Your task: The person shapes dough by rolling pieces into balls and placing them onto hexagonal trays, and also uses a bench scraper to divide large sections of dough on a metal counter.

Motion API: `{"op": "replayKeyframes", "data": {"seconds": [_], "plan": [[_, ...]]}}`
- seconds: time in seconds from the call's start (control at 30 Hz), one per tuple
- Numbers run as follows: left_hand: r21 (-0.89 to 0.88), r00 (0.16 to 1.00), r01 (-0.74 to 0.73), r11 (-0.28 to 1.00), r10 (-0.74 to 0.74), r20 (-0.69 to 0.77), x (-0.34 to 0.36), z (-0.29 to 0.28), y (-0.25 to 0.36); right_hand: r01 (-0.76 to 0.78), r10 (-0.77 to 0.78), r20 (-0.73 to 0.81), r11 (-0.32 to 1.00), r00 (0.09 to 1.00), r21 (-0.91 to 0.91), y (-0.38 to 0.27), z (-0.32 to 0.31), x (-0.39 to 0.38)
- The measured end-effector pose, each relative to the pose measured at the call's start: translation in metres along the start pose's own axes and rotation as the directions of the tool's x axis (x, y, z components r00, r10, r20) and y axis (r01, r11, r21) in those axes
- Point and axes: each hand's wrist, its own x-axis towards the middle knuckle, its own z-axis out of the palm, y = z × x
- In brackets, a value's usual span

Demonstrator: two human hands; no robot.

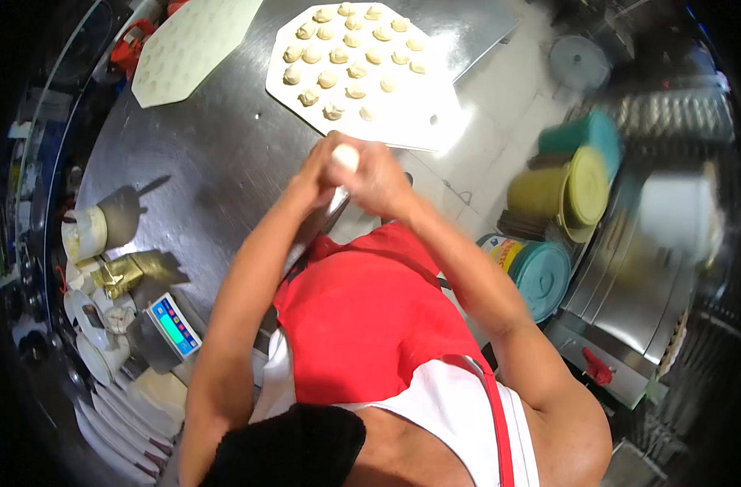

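Observation:
Both my hands meet at the table's near edge, just below a white octagonal board [423,114] that bears rows of small pale shaped dough pieces [356,70]. My left hand [312,174] and my right hand [380,180] close around a white dough ball [346,157], whose rounded top shows between the thumbs. Motion smears the fingers a little, and the ball's lower part is hidden by them.
A pale board with round hollows [190,50] lies at the upper left of the steel table [224,146]. Along the left stand a white pot [85,233], a gold packet [120,276] and a digital scale [174,329]. Lidded buckets [542,280] stand on the right.

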Motion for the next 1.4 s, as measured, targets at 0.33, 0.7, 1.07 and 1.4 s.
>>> {"op": "replayKeyframes", "data": {"seconds": [0.33,0.7,1.07,1.4], "plan": [[-0.142,0.874,0.466,0.874,-0.429,0.226,0.009,-0.017,0.030,-0.285,0.279,-0.058,0.936,0.958,-0.206,0.185,-0.072,0.074],[-0.633,0.863,0.438,0.638,-0.496,0.097,-0.008,-0.039,0.070,-0.105,0.063,0.306,0.987,0.950,0.122,0.082,-0.020,0.036],[-0.231,0.983,0.145,0.962,-0.167,-0.078,-0.027,-0.062,0.083,-0.197,0.193,0.123,0.980,0.973,0.027,0.017,-0.009,0.036],[-0.118,0.970,0.231,0.966,-0.219,0.106,0.025,0.000,0.027,-0.123,0.112,0.131,0.990,0.985,0.075,0.009,-0.030,0.038]]}}
